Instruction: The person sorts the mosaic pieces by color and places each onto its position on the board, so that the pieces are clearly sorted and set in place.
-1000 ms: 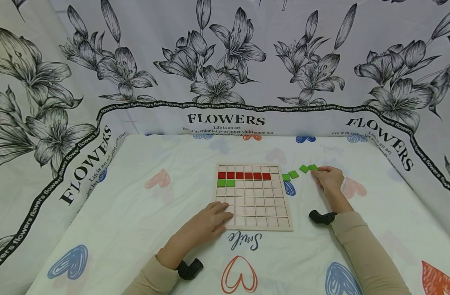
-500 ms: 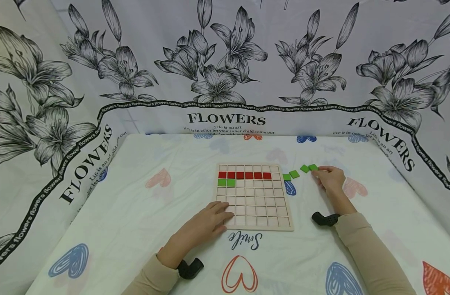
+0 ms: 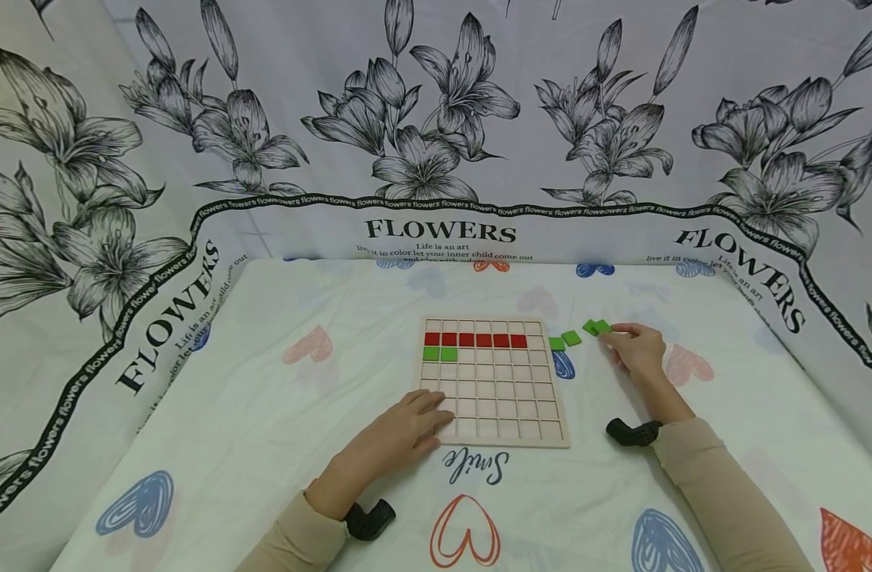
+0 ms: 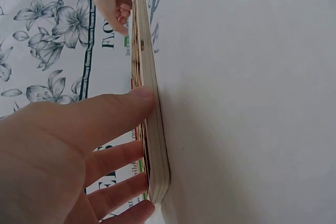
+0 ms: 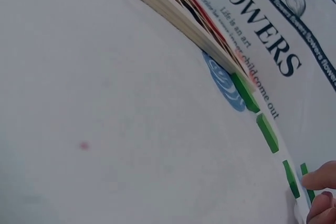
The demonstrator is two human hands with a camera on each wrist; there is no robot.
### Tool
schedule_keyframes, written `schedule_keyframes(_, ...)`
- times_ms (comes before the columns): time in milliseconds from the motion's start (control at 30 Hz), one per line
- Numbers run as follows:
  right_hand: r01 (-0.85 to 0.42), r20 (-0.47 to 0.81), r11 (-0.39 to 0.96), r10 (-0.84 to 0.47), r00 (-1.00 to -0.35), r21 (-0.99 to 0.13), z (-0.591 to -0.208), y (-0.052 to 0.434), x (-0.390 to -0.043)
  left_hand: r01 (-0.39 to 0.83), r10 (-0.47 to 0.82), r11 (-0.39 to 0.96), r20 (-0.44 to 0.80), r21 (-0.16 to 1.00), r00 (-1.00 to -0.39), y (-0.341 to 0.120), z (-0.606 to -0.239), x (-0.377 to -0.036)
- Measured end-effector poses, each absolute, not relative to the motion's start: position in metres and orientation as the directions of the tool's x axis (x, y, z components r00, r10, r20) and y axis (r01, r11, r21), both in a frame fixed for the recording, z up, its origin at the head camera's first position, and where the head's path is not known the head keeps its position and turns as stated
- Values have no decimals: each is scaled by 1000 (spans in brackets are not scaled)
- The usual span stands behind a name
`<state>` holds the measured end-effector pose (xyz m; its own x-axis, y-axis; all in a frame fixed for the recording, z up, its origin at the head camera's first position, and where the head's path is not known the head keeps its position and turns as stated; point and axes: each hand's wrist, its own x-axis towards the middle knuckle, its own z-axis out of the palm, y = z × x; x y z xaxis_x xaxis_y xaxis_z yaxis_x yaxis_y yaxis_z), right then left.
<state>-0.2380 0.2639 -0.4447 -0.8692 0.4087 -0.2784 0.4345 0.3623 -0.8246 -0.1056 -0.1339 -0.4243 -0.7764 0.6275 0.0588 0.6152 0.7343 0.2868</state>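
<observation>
A square wooden grid board (image 3: pixel 503 409) lies on the patterned cloth. Across its second row runs a line of several red square tiles (image 3: pixel 483 340), and below them two green tiles (image 3: pixel 448 354) fill the first cells. My left hand (image 3: pixel 396 429) rests on the board's near left corner, fingers spread over it; in the left wrist view its thumb (image 4: pixel 139 98) touches the board's side edge. To the right of the board, my right hand (image 3: pixel 638 348) pinches a green square tile (image 3: pixel 603 326) between thumb and index finger. That tile overlaps another green tile (image 3: pixel 589 326) in the head view.
Two more loose green tiles lie between the board and my right hand, the nearer green tile (image 5: pixel 245 93) right at the board's edge. Each wrist wears a black camera mount (image 3: pixel 632 432). A flower-printed curtain (image 3: pixel 436 143) stands behind the table.
My right hand has shifted slightly left with the green tile, which now overlaps its neighbour. The left hand and board have stayed in place.
</observation>
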Motion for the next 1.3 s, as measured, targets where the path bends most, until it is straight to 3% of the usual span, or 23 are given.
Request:
schedule_keyframes(800, 306, -180, 449, 302, -936, -840, -434, 234, -220, 605, 620, 741, 50, 291, -783, -134, -424, -106)
schedule_keyframes(1300, 180, -109, 491, 169, -980, -852, -430, 215, -210, 598, 615, 748, 41, 287, -788, -134, -427, -106)
